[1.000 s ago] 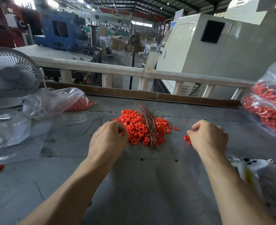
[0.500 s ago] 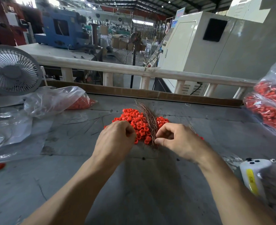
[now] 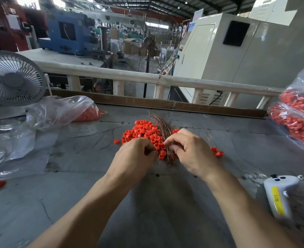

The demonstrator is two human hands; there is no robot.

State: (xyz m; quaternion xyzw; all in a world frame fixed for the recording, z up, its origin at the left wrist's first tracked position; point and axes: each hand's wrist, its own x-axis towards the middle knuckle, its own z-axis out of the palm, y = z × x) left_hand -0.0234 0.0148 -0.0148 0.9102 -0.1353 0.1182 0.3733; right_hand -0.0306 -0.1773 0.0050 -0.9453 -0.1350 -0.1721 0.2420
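Wire bundle (image 3: pixel 161 126) lies on bench (image 3: pixel 147 208) across red cap pile (image 3: pixel 142 131). Its long axis runs near-far, with the fanned far tips leaning left. Right hand (image 3: pixel 194 153) fingers (image 3: pixel 172 138) pinch its near strands. Left hand (image 3: pixel 135 158) is curled tight at the pile's near edge, contents hidden.

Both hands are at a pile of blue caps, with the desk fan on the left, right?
No: the caps are red, not blue. The head view shows the left hand and right hand at that pile, with the desk fan on the left.
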